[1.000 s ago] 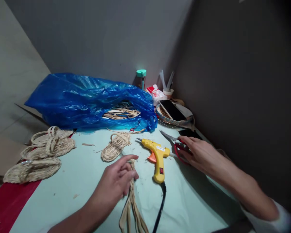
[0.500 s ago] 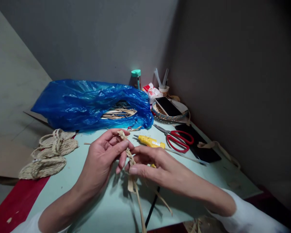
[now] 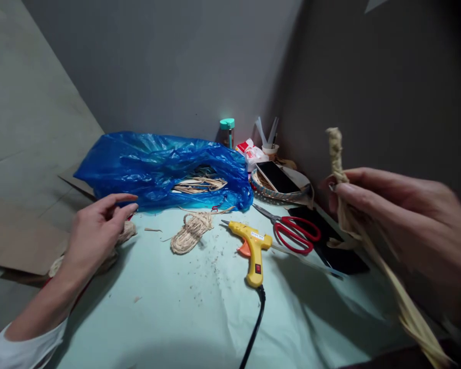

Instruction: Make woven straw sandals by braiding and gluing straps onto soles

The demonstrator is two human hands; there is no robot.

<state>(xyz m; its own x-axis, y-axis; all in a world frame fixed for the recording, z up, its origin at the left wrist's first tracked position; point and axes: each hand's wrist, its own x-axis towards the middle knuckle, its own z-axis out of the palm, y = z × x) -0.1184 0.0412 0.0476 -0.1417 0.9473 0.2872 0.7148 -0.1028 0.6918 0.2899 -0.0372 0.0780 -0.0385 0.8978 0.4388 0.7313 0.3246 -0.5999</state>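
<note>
My right hand (image 3: pixel 403 225) is raised at the right, close to the camera, with its fingers pinched on a braided straw strip (image 3: pixel 336 154) whose loose ends (image 3: pixel 411 312) trail down to the lower right. My left hand (image 3: pixel 96 230) reaches out over the left of the pale green table (image 3: pixel 169 312). Its fingers are stretched out and apart above the woven straw coils (image 3: pixel 125 233), which it mostly hides. It holds nothing. A small straw coil (image 3: pixel 188 233) lies in the middle of the table.
A yellow glue gun (image 3: pixel 253 248) with a black cord (image 3: pixel 253 328) lies beside red-handled scissors (image 3: pixel 292 230). A blue plastic bag (image 3: pixel 157 166) holding straw sits at the back. A phone (image 3: pixel 276 177) rests on a round tray, with a green-capped bottle (image 3: pixel 226 130) behind.
My right hand has lifted the braided strip up and to the right. My left hand has let go of it and moved left over the straw coils.
</note>
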